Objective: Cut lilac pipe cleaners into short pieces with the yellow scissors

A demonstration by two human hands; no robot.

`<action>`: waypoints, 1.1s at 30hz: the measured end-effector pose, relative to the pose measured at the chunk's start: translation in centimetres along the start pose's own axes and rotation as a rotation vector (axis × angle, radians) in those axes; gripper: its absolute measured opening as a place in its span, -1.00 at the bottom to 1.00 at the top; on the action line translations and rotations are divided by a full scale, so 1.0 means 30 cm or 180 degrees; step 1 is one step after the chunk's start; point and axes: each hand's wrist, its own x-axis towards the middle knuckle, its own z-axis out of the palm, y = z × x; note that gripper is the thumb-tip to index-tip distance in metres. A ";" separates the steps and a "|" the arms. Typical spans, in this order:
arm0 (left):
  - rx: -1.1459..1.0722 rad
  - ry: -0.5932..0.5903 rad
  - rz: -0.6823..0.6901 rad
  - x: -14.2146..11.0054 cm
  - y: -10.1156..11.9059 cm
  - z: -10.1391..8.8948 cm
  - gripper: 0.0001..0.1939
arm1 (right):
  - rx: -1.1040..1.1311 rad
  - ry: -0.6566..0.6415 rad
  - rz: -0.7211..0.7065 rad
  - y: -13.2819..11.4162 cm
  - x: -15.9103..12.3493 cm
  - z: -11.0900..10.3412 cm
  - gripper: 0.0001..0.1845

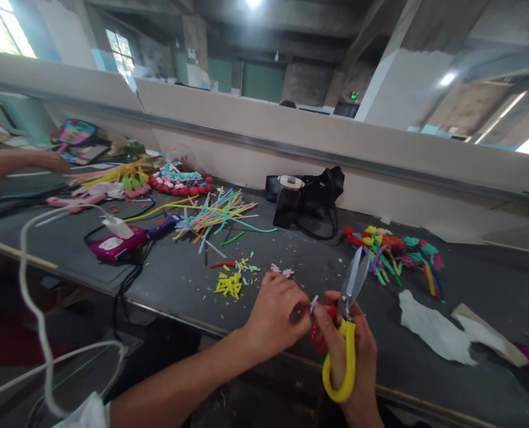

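Observation:
My right hand [358, 351] holds a pair of scissors [348, 333] with a yellow handle loop; the blades point up and away from me. A red loop [318, 337] beside it looks like the other handle, partly hidden by my fingers. My left hand [282, 309] is closed against the right fingertips, around a small pale pink strip piece [314, 302] at the meeting point. Which fingertips grip it is hard to make out. Short yellow cut pieces [229, 285] lie left of my hands, with pale pink pieces [282, 271] just beyond them.
Long coloured strips [220, 214] lie beyond the cut pieces. A purple power strip [117, 245] and glue gun sit left, a black bag [322, 190] behind. Colourful strip flowers [389, 249] and crumpled white paper [434, 330] lie right. Another person's arm [24, 161] reaches in at far left.

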 end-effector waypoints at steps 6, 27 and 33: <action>0.0867 -0.0246 0.0692 -0.023 0.000 0.018 -0.86 | -0.0097 0.0032 0.0099 0.006 0.008 -0.004 -0.47; -0.3023 -0.0710 -0.2499 0.025 -0.009 -0.020 -0.91 | -0.0401 -0.0198 -0.0385 -0.003 0.005 -0.018 -0.61; -0.3609 0.0385 -0.2226 0.036 -0.026 -0.024 -0.94 | -0.0825 -0.0409 -0.0990 0.021 -0.033 0.012 -0.70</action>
